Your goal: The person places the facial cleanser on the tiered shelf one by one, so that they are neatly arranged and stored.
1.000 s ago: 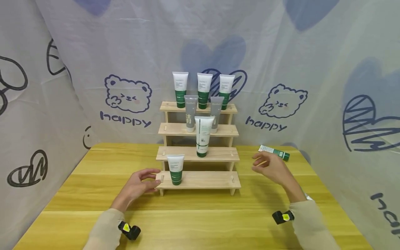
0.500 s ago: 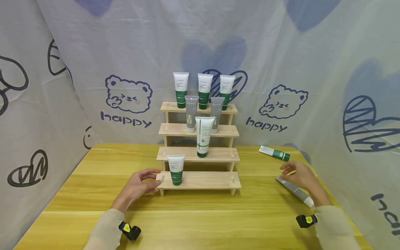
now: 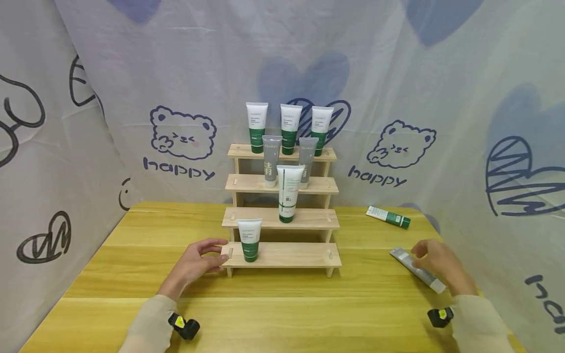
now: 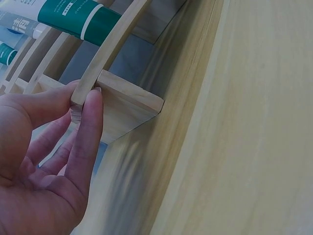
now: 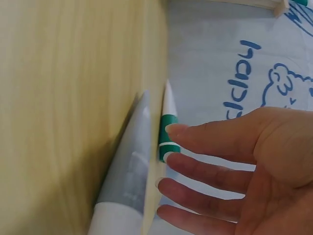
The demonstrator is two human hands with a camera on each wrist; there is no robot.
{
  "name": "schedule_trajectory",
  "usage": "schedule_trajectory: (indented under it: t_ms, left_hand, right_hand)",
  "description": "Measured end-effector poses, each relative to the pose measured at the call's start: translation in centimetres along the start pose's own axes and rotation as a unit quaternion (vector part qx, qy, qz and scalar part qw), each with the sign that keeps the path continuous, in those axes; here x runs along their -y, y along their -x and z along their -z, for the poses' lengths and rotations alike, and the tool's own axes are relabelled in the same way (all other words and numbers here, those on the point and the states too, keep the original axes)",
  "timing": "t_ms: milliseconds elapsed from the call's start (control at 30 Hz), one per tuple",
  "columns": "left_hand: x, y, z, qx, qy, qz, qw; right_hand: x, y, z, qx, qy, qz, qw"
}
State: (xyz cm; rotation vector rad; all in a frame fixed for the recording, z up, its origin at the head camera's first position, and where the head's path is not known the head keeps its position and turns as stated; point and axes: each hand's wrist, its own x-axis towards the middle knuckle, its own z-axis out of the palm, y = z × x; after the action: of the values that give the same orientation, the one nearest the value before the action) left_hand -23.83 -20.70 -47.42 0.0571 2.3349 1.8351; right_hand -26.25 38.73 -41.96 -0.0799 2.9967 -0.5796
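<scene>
My left hand (image 3: 199,261) pinches the left end of the lowest step of a wooden tiered stand (image 3: 291,256), thumb above and a finger below, as the left wrist view shows. A white-and-green tube (image 3: 249,241) stands cap-down on that step, close to this hand. My right hand (image 3: 441,264) hovers over a grey tube (image 3: 412,267) lying on the table at the right. In the right wrist view its fingers are relaxed and parted, with nothing between them, beside the grey tube (image 5: 128,169). Behind it lies a green-and-white tube (image 3: 390,217).
Higher steps hold a tall white tube (image 3: 288,191), two grey tubes (image 3: 270,164) and three white-and-green tubes (image 3: 289,130), all upright. The yellow wood-grain table (image 3: 282,318) meets a printed cloth backdrop (image 3: 185,63) at the back and sides.
My right hand has moved right and toward me, from near the green-and-white tube to above the grey tube, which has come into view. The left hand keeps its hold on the stand.
</scene>
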Motion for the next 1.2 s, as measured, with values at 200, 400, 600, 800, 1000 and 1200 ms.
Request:
schedule_trajectory:
  t_ms: [200, 400, 600, 800, 1000, 1200]
  left_hand:
    - [0.1, -0.1, 0.0, -0.002, -0.001, 0.001, 1.0]
    - [0.2, -0.2, -0.1, -0.001, 0.0, 0.003, 1.0]
    - [0.2, -0.2, 0.0, 0.0, 0.003, 0.004, 1.0]
    - [0.3, -0.2, 0.1, 0.002, 0.005, 0.0, 1.0]
    - [0.3, -0.3, 0.1, 0.001, 0.006, 0.001, 1.0]
    - [0.3, -0.3, 0.0, -0.001, 0.006, 0.007, 1.0]
  right_hand:
    - [-0.4, 0.1, -0.7, -0.015, 0.036, -0.016, 0.9991]
    - [-0.7, 0.2, -1.4, -0.022, 0.053, -0.039, 0.9976]
    - [-0.9, 0.2, -2.0, -0.037, 0.06, -0.035, 0.9969]
    - [-1.0, -0.1, -2.4, -0.056, 0.073, -0.021, 0.9955]
    - [-1.1, -0.2, -2.7, -0.069, 0.069, -0.016, 0.9951]
    - [-1.5, -0.3, -3.1, -0.084, 0.063, -0.015, 0.9944]
